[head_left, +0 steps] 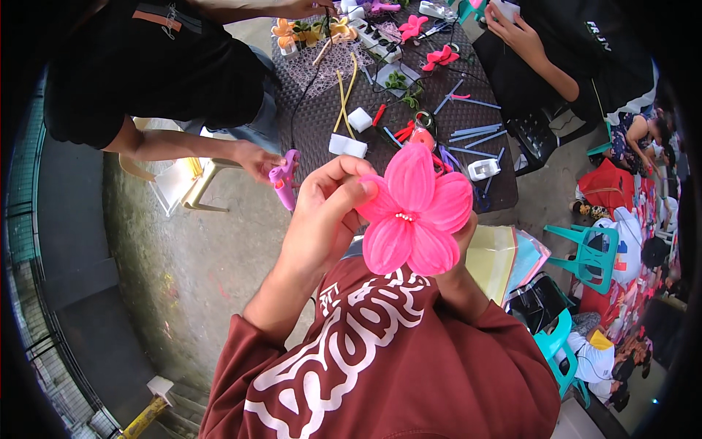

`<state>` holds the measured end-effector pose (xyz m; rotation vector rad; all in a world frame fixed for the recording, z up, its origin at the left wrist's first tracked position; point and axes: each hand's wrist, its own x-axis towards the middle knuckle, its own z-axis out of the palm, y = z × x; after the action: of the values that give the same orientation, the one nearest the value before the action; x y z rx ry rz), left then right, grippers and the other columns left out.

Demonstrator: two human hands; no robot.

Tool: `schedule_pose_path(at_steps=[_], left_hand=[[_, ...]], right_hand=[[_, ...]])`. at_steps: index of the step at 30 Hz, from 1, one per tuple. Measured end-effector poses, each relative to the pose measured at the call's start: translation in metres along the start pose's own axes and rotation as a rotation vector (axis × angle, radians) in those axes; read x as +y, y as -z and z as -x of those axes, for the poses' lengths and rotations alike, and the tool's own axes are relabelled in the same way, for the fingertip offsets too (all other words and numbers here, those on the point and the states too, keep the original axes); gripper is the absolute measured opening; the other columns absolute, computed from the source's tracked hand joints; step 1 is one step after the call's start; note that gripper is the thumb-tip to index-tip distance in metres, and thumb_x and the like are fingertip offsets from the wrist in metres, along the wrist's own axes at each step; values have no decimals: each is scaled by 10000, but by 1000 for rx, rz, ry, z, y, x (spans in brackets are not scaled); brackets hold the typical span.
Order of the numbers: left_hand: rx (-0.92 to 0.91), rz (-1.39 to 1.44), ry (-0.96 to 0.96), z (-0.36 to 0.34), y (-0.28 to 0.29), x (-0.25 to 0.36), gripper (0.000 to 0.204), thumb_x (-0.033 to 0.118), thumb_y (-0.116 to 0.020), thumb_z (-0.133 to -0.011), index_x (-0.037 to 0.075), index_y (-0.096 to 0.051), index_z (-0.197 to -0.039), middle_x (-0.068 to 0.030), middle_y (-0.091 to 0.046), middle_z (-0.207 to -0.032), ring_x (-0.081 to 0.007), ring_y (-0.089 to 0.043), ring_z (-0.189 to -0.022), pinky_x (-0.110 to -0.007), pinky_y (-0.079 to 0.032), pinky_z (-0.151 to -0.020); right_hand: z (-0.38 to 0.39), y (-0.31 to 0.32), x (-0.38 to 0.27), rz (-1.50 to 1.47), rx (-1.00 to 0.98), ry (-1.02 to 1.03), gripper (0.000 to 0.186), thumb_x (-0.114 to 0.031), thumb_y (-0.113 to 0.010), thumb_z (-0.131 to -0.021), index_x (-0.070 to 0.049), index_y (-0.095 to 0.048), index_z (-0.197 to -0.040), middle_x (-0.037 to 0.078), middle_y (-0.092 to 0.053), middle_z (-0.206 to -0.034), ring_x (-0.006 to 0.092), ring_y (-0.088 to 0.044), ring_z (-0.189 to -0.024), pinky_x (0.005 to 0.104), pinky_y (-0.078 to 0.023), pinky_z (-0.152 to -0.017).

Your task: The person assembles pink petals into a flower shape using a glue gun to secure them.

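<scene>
A bright pink five-petal flower (418, 208), its petals fuzzy, faces me with a small cluster of pale beads at its centre. My left hand (322, 212) is closed, pinching the petal on the flower's left side between thumb and fingers. Behind the right-hand petals is my right hand (466, 238), up against the flower's back; its fingers are mostly hidden, so their grip does not show. Just beyond the flower's top petal, a red rounded object with a metal ring (422, 135) lies at the table's near part.
The brown woven table (311, 121) carries blue glue sticks (475, 134), yellow stems (342, 99), pink flowers (441, 57), a power strip (376, 40) and cords. At left, a co-worker's hand (257, 161) holds a purple glue gun (284, 181). Another person sits far right, near teal chairs (592, 256).
</scene>
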<state>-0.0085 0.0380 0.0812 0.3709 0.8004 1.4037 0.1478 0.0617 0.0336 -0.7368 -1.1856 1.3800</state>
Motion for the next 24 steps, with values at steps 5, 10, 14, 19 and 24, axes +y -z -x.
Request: schedule_pose_path(at_steps=[5,10,14,19,24], left_hand=[[-65,-125,30,-1,5,4,139,44,-550,-841,-17,-559,-965,-48,-613,-850,-69,-572,-751,-208,-459,-661],[-115,-480,-136,-2,2,12,143,63,-634,-809,-38,-620,-910,-50,-629,-876,-52,-563,-774,-200,-451,-664],[-35,-552,-74,-1,3,16,149,68,-688,-775,-48,-639,-855,-26,-635,-785,-46,-561,-672,-187,-446,-594],[36,-689,-143,1,1,11,143,80,-686,-777,-48,-643,-824,-21,-638,-723,-35,-549,-617,-183,-438,-554],[70,-669,-197,3,0,7,138,80,-683,-773,-49,-644,-798,-26,-639,-715,-31,-543,-624,-180,-432,-555]], right_hand=[[2,3,3,-53,-22,-59,305,-70,-749,-620,30,-608,-870,87,-634,-888,140,-600,-781,277,-459,-710],[-3,9,2,206,-194,10,292,-52,-750,-620,33,-613,-864,76,-631,-887,144,-588,-786,272,-443,-723],[-10,0,-4,243,-186,112,270,-10,-744,-615,31,-628,-855,73,-632,-888,153,-593,-809,282,-447,-731],[-5,0,2,198,-142,110,291,22,-747,-595,27,-638,-866,83,-631,-888,159,-599,-839,284,-454,-738],[1,-1,12,213,-88,205,327,10,-752,-604,38,-624,-904,91,-625,-923,165,-602,-871,283,-467,-754]])
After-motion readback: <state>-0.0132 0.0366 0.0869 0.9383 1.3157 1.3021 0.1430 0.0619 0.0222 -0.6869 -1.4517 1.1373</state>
